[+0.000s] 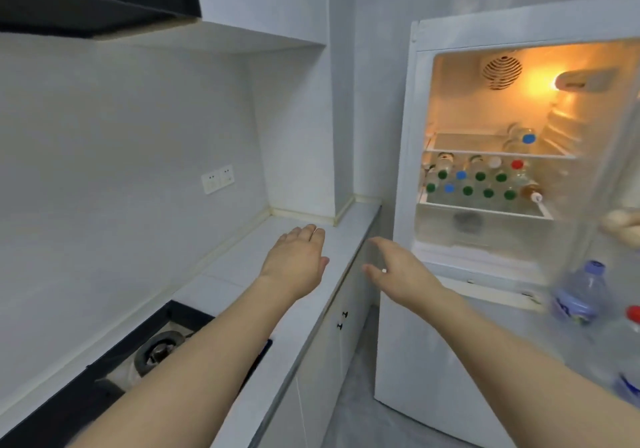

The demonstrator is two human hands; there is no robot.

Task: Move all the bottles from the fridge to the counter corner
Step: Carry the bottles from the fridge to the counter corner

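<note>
Hands, left (298,257) and right (394,267), open and empty; tightly packed clear plastic bottles (485,184) at 2 o'clock may topple when pulled.

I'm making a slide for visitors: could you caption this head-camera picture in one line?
Both empty hands, left and right, reach past the bare counter corner toward the open fridge full of capped bottles.

Capped bottles (479,184) (mostly green lids) apparently upright on lit fridge (485,108) shelves; counter corner (294,221).
</note>
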